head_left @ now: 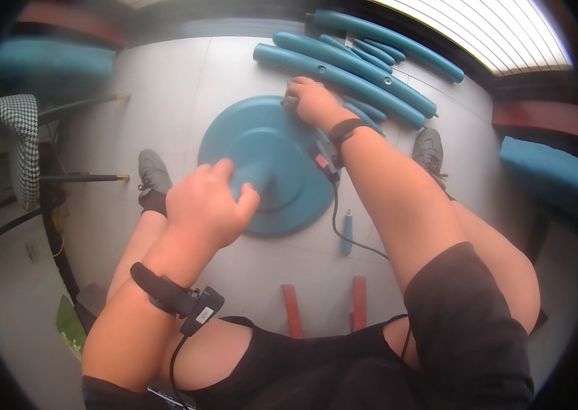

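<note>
A round teal base (227, 123) with a raised ring lies on the floor between my feet. From its middle rises a short teal post (256, 179). My left hand (208, 201) is closed around this post, with thumb and fingers on either side. My right hand (313, 102) reaches to the far right rim of the base, its fingers curled around something small and greyish that I cannot make out. Just beyond that hand lie long teal poles (350, 76) with small round holes. Shorter teal pieces (367, 113) are partly hidden by my right wrist.
More teal rods (378, 51) lie at the back right. A small teal rod (348, 232) and two red bars (292, 311) are nearer me. At left stands a chair with black legs (87, 178) and a checkered cloth (19, 147). A cable (337, 215) hangs from my right wrist.
</note>
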Demonstrator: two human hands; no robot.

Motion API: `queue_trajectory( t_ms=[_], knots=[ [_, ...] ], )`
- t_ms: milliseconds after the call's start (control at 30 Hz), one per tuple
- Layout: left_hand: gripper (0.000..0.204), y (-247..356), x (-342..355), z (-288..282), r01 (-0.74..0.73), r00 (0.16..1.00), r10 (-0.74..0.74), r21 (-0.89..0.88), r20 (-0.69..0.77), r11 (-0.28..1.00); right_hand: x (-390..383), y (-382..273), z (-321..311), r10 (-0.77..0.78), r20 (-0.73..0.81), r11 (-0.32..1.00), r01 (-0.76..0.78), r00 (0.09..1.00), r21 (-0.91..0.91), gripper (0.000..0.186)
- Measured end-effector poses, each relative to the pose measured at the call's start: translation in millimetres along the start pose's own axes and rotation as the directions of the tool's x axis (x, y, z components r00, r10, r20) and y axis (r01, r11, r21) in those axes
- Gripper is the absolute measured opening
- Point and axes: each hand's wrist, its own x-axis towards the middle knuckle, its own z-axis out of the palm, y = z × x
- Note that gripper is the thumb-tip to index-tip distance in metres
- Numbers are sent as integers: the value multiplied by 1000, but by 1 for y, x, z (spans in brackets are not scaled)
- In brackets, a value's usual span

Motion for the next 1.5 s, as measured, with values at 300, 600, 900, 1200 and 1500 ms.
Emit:
queue_trajectory(
  t_ms=[300,600,900,1200,1500],
  knots=[
    [35,3,1,1,-17,1000,17,-8,13,1000,-50,48,52,94,-86,993,-100,992,-62,58],
    [29,-5,-2,7,-124,982,121,-12,-143,992,-192,-2,124,659,33,747,-658,752,95,102],
    [45,-19,-11,-21,-709,695,717,115,-59,696,-240,-64,169,584,450,-30,-536,676,844,64],
    [45,-27,22,-46,-942,320,818,252,478,221,-189,-37,113,716,247,-83,-272,653,959,59],
    [30,-20,7,-35,-911,387,838,301,385,283,-168,10,122,777,12,58,-91,630,994,63]
  ],
)
